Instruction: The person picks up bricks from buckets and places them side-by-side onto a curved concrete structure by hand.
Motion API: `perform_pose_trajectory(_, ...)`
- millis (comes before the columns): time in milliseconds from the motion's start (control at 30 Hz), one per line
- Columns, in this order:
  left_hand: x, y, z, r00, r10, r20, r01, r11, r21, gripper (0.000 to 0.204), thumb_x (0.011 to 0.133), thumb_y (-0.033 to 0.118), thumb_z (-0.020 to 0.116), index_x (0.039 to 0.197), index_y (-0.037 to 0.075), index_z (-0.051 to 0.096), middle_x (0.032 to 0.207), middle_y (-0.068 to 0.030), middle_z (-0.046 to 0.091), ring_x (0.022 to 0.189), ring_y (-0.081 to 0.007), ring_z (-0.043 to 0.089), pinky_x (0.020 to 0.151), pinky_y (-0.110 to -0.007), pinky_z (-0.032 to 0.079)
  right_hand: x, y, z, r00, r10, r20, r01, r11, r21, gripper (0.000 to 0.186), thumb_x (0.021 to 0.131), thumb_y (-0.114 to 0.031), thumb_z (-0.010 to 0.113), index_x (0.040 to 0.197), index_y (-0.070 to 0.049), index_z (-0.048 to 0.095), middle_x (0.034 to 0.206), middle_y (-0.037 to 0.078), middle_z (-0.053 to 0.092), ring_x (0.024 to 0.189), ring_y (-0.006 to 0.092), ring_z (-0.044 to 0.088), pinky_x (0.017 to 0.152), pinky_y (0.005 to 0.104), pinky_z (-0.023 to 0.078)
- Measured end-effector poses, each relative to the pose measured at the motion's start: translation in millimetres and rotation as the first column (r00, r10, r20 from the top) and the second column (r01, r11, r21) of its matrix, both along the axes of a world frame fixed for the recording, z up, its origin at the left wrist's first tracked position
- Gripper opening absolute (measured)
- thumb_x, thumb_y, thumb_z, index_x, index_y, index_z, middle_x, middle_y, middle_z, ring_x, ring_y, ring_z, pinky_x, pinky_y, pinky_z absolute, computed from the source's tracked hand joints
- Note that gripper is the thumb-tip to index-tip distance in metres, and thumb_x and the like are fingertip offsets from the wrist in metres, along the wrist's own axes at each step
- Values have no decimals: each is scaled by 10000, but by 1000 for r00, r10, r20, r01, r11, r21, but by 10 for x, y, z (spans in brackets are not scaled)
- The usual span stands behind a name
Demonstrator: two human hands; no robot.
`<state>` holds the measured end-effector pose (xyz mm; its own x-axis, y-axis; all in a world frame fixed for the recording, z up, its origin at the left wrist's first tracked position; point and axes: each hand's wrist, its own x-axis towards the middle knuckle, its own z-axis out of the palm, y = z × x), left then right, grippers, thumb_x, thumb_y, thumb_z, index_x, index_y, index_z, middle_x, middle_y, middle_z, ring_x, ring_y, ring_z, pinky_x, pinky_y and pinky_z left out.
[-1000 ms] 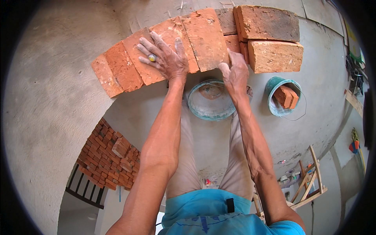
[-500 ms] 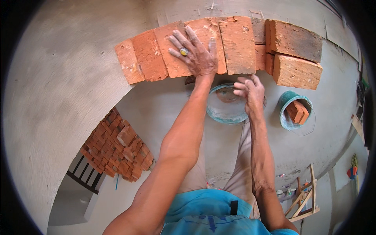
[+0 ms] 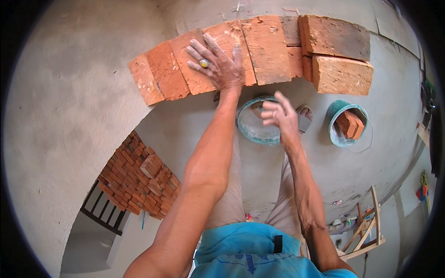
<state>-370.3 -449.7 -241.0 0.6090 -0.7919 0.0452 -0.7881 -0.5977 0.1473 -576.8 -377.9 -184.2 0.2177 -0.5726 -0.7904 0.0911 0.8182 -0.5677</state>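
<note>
My left hand (image 3: 220, 67) lies flat with spread fingers on the top face of a brick (image 3: 227, 33) in a curved row of red bricks. A ring sits on one of its fingers. Just below the row's near edge, my right hand (image 3: 282, 116) hangs in the air with nothing visible in it, fingers partly bent, apart and a little blurred. It is over the right rim of a round teal tub (image 3: 242, 123). At the row's right end, a darker brick (image 3: 338, 37) and a lighter brick (image 3: 342, 75) are set on edge, one beyond the other.
On the floor at right stands a teal bucket (image 3: 334, 134) with pieces of brick (image 3: 350, 124) in it. A large brick pile (image 3: 134, 173) is at lower left, past the curved plastered wall edge (image 3: 60, 139). A wooden frame (image 3: 376, 217) stands at lower right.
My right hand has drawn back from the brick row's near edge, down and slightly left. My left hand still presses on the same brick. The view has shifted slightly, moving the row left.
</note>
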Motion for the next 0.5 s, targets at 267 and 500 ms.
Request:
perform_pose_trajectory(267,-4,22,-13,999,-3,-45,3,1000,-11,909,956,578,487,1590,12,166,1632,-319,70,1526,-483,-26,1188,-646,-61,-651,1810,-14,788,612,-68,-592,784,189,453,877,-116,573,1301,42,596,927,157,721,800,222,693,705,341,552)
perform_pose_trajectory(500,-27,-19,5,997,23,-76,-23,1000,9,874,993,592,424,1599,33,134,1638,-310,61,1539,-441,-38,1209,-594,-64,-738,1985,-260,740,636,-220,-616,772,156,427,834,-143,607,1242,-29,652,1028,258,704,1001,423,659,910,461,514)
